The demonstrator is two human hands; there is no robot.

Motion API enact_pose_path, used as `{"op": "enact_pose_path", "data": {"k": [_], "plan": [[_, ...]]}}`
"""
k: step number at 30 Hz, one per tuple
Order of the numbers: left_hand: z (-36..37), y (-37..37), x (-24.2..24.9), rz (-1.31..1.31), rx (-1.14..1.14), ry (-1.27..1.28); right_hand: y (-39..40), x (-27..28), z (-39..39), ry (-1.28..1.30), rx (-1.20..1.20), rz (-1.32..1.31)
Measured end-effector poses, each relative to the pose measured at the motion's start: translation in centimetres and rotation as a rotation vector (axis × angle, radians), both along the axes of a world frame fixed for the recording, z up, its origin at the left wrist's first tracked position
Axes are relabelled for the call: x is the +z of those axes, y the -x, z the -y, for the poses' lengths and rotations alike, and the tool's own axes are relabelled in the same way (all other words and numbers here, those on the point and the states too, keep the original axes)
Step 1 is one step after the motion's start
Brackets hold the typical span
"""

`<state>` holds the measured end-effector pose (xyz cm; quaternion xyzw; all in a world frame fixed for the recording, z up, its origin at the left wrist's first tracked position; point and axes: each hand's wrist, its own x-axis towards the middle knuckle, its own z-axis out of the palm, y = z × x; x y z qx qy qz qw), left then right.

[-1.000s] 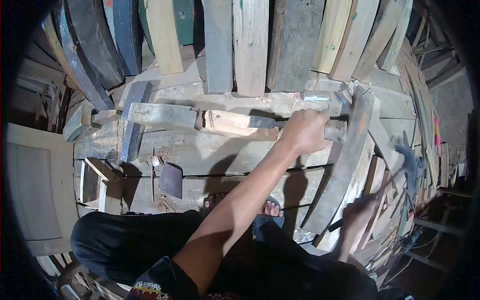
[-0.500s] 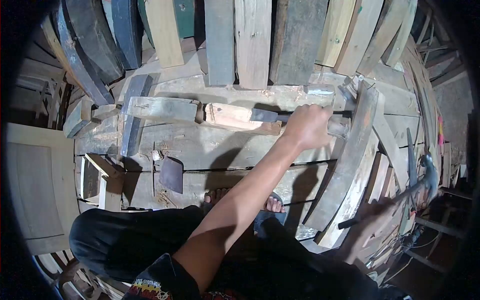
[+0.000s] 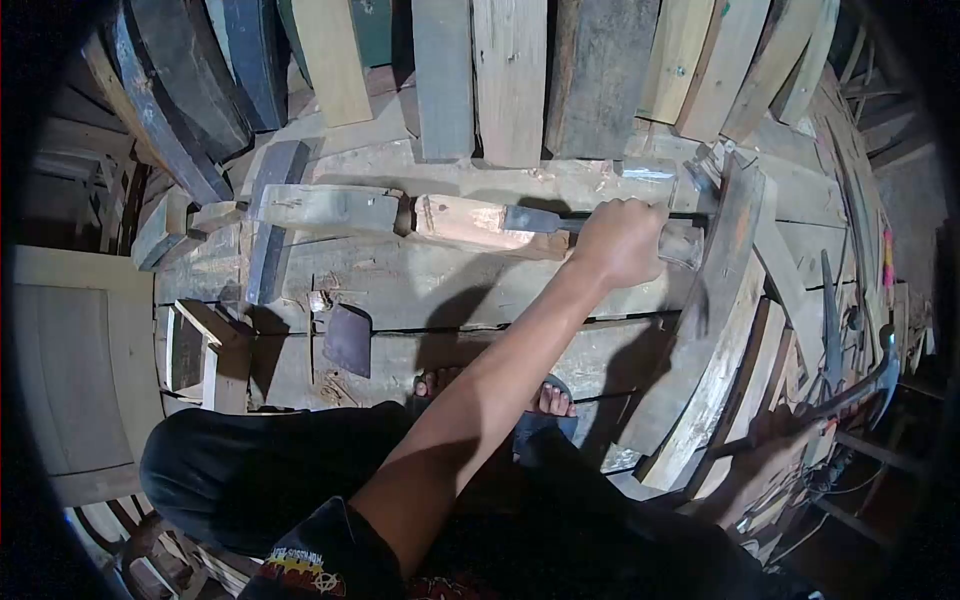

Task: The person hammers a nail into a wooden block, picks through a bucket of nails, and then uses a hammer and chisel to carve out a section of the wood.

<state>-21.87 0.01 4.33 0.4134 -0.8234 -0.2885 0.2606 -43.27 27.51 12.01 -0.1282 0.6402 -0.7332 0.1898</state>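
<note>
My left hand (image 3: 622, 243) is closed in a fist around a chisel (image 3: 531, 219). The chisel lies nearly level, its broad dark blade pointing left over a freshly cut, pale section of a wooden beam (image 3: 458, 221). A dark notch (image 3: 404, 214) shows in the beam left of the blade. At the right edge, my right hand (image 3: 780, 445), dim and somewhat blurred, grips the handle of a hammer (image 3: 835, 402). The hammer's curved metal head (image 3: 886, 365) sits up and to the right, well apart from the chisel.
A dark crosspiece (image 3: 273, 222) lies under the beam's left part. Thick boards (image 3: 508, 85) line the far side. Long planks (image 3: 705, 310) lie at right. A flat purplish-brown piece (image 3: 348, 340) and wood shavings (image 3: 335, 390) lie on the plank floor (image 3: 430, 290) near my feet.
My right hand has moved right with the hammer, its head swinging outward. The left hand and chisel stay nearly in place, and the view has shifted slightly.
</note>
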Motion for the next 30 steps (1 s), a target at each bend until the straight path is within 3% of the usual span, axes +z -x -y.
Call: {"op": "enact_pose_path", "data": {"k": [1, 3, 5, 7, 11, 14, 15, 17, 19, 21, 23, 25, 27, 30], "plan": [[0.0, -0.1, 0.1, -0.009, -0.009, -0.004, -2.5, 0.1, 1.6, -0.038, -0.083, -0.064], [0.1, -0.5, 0.4, -0.024, -0.025, -0.001, -3.8, -4.1, 1.8, -0.13, 0.035, -0.003], [0.2, -0.8, 1.0, -0.035, -0.005, 0.005, -5.7, -5.9, 2.3, -0.56, 0.249, 0.094], [0.2, -1.1, 1.7, -0.046, 0.006, -0.022, -6.9, -5.1, 2.4, -0.538, 0.503, 0.131], [0.3, -2.4, 3.3, -0.202, 0.023, -0.009, -3.3, -4.9, 0.8, -0.367, 0.372, 0.051], [0.5, -2.8, 3.4, -0.269, 0.013, 0.013, -4.9, -0.1, 2.5, -0.193, -0.016, -0.061], [0.4, -2.8, 3.1, -0.264, 0.019, 0.013, -4.6, 0.7, 2.3, -0.09, 0.042, -0.035], [0.4, -2.5, 2.9, -0.261, 0.029, 0.019, -3.9, -1.1, 2.3, 0.063, 0.069, -0.026], [0.5, -2.5, 2.8, -0.228, 0.024, 0.033, -6.0, -3.7, 3.4, -0.019, -0.045, 0.05], [0.3, -2.4, 3.0, -0.224, 0.015, 0.043, -8.1, -4.7, 3.8, -0.439, 0.298, -0.263], [0.2, -2.1, 3.0, -0.197, 0.015, -0.009, -7.0, -2.9, 3.7, -0.482, 0.627, 0.051], [0.2, -2.1, 3.3, -0.187, 0.046, 0.013, -6.1, -2.6, 3.0, -0.501, 0.455, -0.069], [0.5, -2.2, 3.1, -0.248, 0.027, 0.044, -3.0, -2.1, 1.7, -0.298, 0.391, 0.038], [0.4, -2.4, 3.4, -0.337, 0.036, 0.007, -1.5, 1.7, 2.5, -0.096, 0.054, -0.06]]}}
